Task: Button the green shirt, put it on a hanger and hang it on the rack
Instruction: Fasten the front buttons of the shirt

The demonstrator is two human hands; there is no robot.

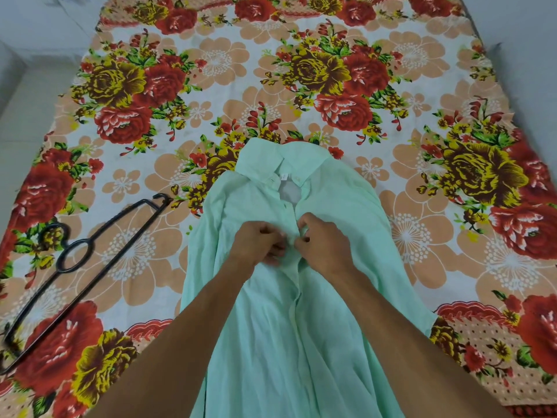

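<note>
- Green shirt (301, 327) is laid flat, collar away, on floral sheet (301, 70).
- Placket at chest is pinched by left hand (260, 242) and right hand (324, 241), fingers curled.
- Black hanger (81, 267) is seen left of shirt, apart.

No readable text; white neck label (283, 177) on green shirt (331, 200) illegible.

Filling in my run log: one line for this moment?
stage: buttoning | left hand, right hand: pinching green shirt placket | hanger: untouched
</note>
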